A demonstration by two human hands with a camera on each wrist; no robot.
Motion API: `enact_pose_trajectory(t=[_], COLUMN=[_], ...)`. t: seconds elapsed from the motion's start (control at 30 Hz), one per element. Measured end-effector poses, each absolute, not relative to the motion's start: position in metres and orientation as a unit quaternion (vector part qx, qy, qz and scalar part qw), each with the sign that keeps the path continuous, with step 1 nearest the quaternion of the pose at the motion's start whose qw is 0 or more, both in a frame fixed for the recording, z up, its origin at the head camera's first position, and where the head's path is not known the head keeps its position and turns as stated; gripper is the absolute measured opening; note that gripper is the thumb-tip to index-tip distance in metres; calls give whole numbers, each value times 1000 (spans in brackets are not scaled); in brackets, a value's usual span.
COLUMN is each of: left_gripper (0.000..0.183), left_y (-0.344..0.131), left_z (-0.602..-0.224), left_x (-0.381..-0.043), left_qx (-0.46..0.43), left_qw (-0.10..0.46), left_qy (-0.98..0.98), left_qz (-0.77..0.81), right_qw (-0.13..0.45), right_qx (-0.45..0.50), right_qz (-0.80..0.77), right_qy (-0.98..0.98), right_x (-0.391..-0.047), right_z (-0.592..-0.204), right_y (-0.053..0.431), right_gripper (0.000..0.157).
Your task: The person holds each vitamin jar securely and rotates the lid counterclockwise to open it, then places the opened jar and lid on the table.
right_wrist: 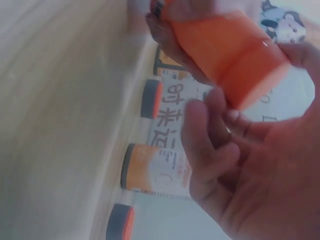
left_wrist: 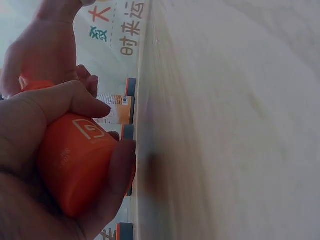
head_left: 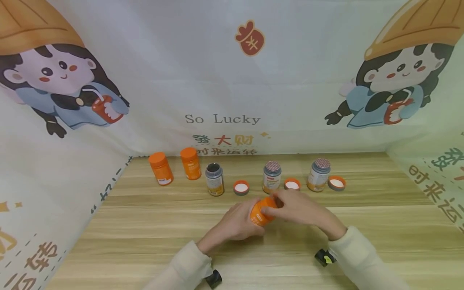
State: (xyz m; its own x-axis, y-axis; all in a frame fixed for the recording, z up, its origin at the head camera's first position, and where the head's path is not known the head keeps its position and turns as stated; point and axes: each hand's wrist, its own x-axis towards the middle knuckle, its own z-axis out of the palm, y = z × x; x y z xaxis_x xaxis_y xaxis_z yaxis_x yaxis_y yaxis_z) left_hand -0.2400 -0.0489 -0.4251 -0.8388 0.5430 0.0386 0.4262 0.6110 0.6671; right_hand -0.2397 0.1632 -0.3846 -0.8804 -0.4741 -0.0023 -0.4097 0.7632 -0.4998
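My left hand (head_left: 241, 219) grips an orange bottle (head_left: 259, 214) round its body, tilted above the table. At its orange cap (right_wrist: 257, 75), my right hand (head_left: 295, 206) has thumb and fingertips on opposite sides of the rim. In the left wrist view, the bottle (left_wrist: 75, 160) shows a pale logo, with the thumb and fingers of the left hand (left_wrist: 30, 135) wrapped round it. The right wrist view shows some fingers of the right hand (right_wrist: 250, 160) curled below the cap.
Two capped orange bottles (head_left: 161, 169) (head_left: 191, 164) stand at the back left. An uncapped grey bottle (head_left: 215, 181) and two foil-sealed bottles (head_left: 272, 179) (head_left: 319, 176) stand rightward. Orange-grey caps (head_left: 241, 187) (head_left: 292, 184) (head_left: 336, 183) lie beside them, inner side up. A printed cloth (head_left: 297, 88) hangs behind.
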Motion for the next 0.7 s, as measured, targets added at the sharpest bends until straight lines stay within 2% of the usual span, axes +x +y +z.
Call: enact_pose_trajectory(t=[0.17,0.33,0.5,0.63,0.7], left_gripper=[53,53,53,50,49], left_y=[-49,-50,-50,-50,-50], left_z=[-427,-429,-428,-428,-427], left_x=[-241,-242,-242,-241,-241], left_qx=[272,265,260,256,254], left_qw=[90,92,103,115,120], left_qy=[890,890,888,883,882], left_qz=[355,358,365,376,377], right_qw=[94,100,91,84,85], right_qx=[-231,-195,-239,-278,-272], right_qz=[-272,-261,-247,-245,-252], right_qy=[930,940,935,925,925], right_x=[-240,-239,-240,-241,-240], right_z=[-382,-382,-382,-380,-380], right_y=[168,165,168,172,171], right_gripper=[43,57,46,54,52])
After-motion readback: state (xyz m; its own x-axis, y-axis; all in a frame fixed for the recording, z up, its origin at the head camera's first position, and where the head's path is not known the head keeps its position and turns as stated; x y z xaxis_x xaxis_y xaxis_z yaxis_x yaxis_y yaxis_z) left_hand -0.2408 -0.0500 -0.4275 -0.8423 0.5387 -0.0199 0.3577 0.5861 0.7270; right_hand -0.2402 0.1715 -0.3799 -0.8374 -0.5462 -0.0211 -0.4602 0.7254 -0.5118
